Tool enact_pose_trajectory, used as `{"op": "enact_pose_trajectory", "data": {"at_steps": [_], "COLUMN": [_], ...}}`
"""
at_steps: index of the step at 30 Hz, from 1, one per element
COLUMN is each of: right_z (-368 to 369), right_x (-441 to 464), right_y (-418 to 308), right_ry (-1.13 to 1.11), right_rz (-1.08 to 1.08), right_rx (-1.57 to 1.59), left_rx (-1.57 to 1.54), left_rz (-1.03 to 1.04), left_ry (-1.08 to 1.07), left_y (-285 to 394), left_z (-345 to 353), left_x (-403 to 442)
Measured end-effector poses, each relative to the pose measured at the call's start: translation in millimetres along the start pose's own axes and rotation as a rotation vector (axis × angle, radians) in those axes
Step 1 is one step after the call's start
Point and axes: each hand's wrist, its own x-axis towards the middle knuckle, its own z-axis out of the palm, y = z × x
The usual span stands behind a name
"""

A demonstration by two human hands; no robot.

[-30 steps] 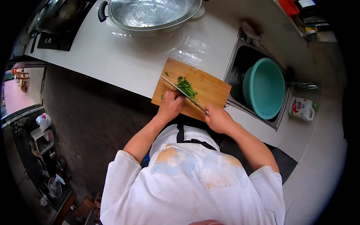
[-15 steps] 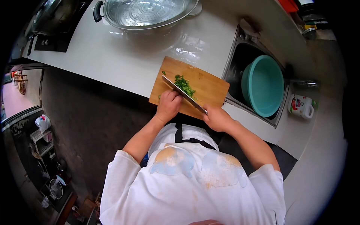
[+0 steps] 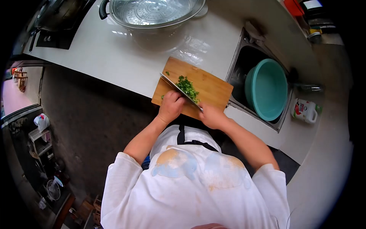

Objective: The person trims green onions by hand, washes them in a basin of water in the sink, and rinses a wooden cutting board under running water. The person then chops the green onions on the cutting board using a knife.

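My right hand point(image 3: 213, 116) grips the handle of a kitchen knife point(image 3: 174, 85), whose long blade slants across the wooden cutting board point(image 3: 215, 88). Along the blade's far side lies a small heap of chopped greens point(image 3: 187, 84). My left hand point(image 3: 171, 104) rests on the near part of the board with fingers curled, close behind the blade; whatever they pinch is hidden beneath them. A few green scraps lie at the board's left side. The board sits at the counter's front edge and juts slightly over it.
A large steamer pot point(image 3: 152, 26) with a perforated tray stands at the back of the white counter point(image 3: 126, 65). To the right, a teal basin point(image 3: 270, 89) sits in the sink point(image 3: 239, 66), with a white jug point(image 3: 304, 110) beside it. A stove point(image 3: 55, 40) is at far left.
The knife has slid toward the upper left along its length, and my right hand has moved left with it. My left hand has barely moved.
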Motion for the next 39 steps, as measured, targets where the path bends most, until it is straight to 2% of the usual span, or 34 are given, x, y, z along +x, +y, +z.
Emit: {"op": "enact_pose_trajectory", "data": {"at_steps": [3,6,11,16,21,23,26,30,32,39], "right_z": [13,14,4,-13,-7,18,11,15,15,9], "right_x": [18,13,-4,-29,-11,15,15,15,12,-10], "right_y": [-7,-4,-10,-10,-4,6,-17,-10,-6,0], "right_ry": [0.081,0.131,0.183,0.044,-0.038,0.016,0.100,0.137,0.139,0.158], "right_rz": [-0.043,-0.006,0.070,0.046,0.057,-0.015,0.011,-0.011,0.051,0.146], "right_rx": [-0.004,0.035,0.096,-0.002,-0.009,0.025,0.007,0.010,0.113,0.152], "left_rx": [-0.002,0.037,0.039,0.029,0.040,0.042,0.073,0.076,0.065,0.141], "left_rz": [0.010,-0.045,0.023,0.039,0.018,-0.003,-0.011,0.026,0.013,-0.044], "left_ry": [-0.030,-0.093,-0.067,0.006,-0.004,-0.037,-0.060,-0.081,-0.084,-0.017], "left_y": [-4,8,3,1,-2,1,1,3,-2,-25], "left_z": [0,-9,-9,-5,-3,-6,-6,-11,-13,-12], "left_x": [-2,0,-4,-3,-6,-7,-5,-1,0,18]}}
